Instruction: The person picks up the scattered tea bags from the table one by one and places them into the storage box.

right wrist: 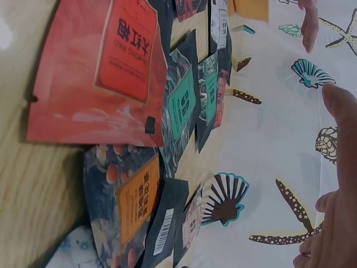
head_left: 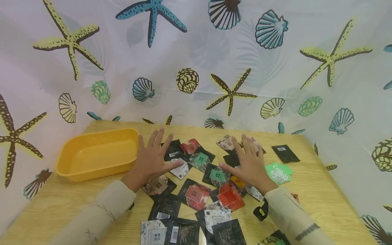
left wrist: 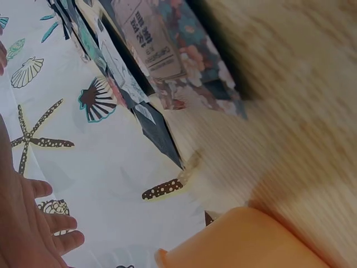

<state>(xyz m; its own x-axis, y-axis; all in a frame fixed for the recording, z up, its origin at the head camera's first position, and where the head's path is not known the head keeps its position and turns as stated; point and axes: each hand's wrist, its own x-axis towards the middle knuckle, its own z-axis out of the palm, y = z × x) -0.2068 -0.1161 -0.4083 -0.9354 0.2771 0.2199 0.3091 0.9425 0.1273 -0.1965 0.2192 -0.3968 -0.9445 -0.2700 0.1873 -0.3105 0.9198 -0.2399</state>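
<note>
Both hands are held flat, palms down, over a scatter of small packets (head_left: 196, 194) on a wooden table (head_left: 321, 200). The left hand (head_left: 151, 160) is spread, its fingers straight and apart, with nothing gripped; it lies over the left edge of the scatter, just beside a yellow tub (head_left: 98, 154). Its thumb points toward a white packet (head_left: 181, 171), and a brown packet (head_left: 157, 185) is seen just below its wrist. Whether the palm touches the packets or hovers over them cannot be told.

The right hand (head_left: 249, 166) is likewise spread, its fingers straight and apart, with nothing held. It is placed over the right part of the scatter. An orange packet (head_left: 237, 181) is partly hidden beneath it, a red packet (head_left: 230, 197) lies near its wrist, and a green packet (head_left: 278, 172) lies just to its right. A black packet (head_left: 285, 153) lies apart, farther back on the right.

Between the hands, two packets with green labels (head_left: 201, 159) are seen among black ones. In the right wrist view the red packet (right wrist: 106, 72) and the orange-labelled packet (right wrist: 136, 204) are seen close up, overlapping, with that hand's fingers (right wrist: 340, 145) raised clear of them.

The tub stands empty at the table's left rear. Cream sleeves (head_left: 107, 207) cover both forearms. A curtain (head_left: 196, 61) printed with starfish and shells hangs behind the table.
</note>
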